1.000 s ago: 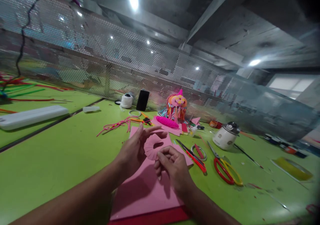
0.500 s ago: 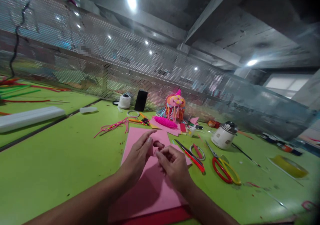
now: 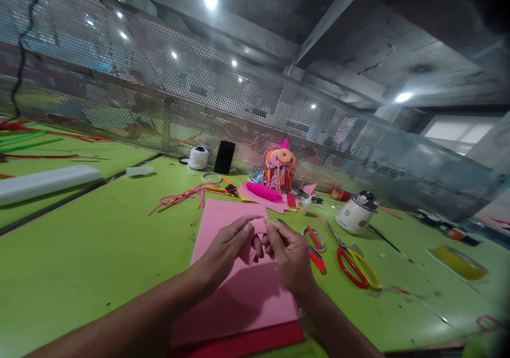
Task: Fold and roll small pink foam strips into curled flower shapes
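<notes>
Over a large pink sheet (image 3: 235,305), my two hands meet around a small piece of pink paper (image 3: 260,226). My left hand (image 3: 235,241) has the piece between its thumb and bent fingers. The fingertips of my right hand (image 3: 289,249) pinch the piece's upper right corner. Part of the piece is hidden behind the fingers, and its pink blends with the sheet below. Beneath the sheet, a red sheet (image 3: 255,341) shows along the near edge.
Right of the sheet lie a red cutter (image 3: 317,260), a tape roll (image 3: 321,239) and red-and-yellow scissors (image 3: 360,267). Behind stand a white pot (image 3: 356,214), a tasselled figure (image 3: 279,164) and a phone (image 3: 224,156). Pink cords (image 3: 179,198) lie left, before a mesh partition (image 3: 167,92).
My right hand has moved slightly right and up, its fingertips now at the small piece's upper corner. More of the piece shows between my hands. The camera view has tilted slightly.
</notes>
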Available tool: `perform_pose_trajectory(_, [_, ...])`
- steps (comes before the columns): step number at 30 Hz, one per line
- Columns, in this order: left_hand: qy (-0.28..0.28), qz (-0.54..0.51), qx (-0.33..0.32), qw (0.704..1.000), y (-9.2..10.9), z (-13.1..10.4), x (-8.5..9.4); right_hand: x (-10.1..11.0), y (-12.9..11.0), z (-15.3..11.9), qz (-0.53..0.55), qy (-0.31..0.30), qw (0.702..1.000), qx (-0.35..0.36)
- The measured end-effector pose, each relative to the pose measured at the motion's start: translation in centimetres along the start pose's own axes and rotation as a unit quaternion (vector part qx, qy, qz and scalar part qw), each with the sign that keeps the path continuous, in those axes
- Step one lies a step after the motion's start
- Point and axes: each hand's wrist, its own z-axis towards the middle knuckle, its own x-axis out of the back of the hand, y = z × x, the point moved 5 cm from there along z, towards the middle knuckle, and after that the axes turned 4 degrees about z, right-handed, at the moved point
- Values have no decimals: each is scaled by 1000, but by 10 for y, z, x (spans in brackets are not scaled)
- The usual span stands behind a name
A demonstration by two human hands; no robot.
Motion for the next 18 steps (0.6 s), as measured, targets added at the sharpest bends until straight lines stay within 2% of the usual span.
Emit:
perform_pose_trajectory(4, [-6,33,-16,999,2,0,-2,-2,-6,0,1,-8,1000,7])
perform_pose_trajectory(11, [-5,90,-2,996,-8,1,0,5,2,-2,-109,13,993,43])
perform_pose_trajectory(18, [3,101,-9,995,-8,2,-2,3,-1,-3,-111,14,993,49])
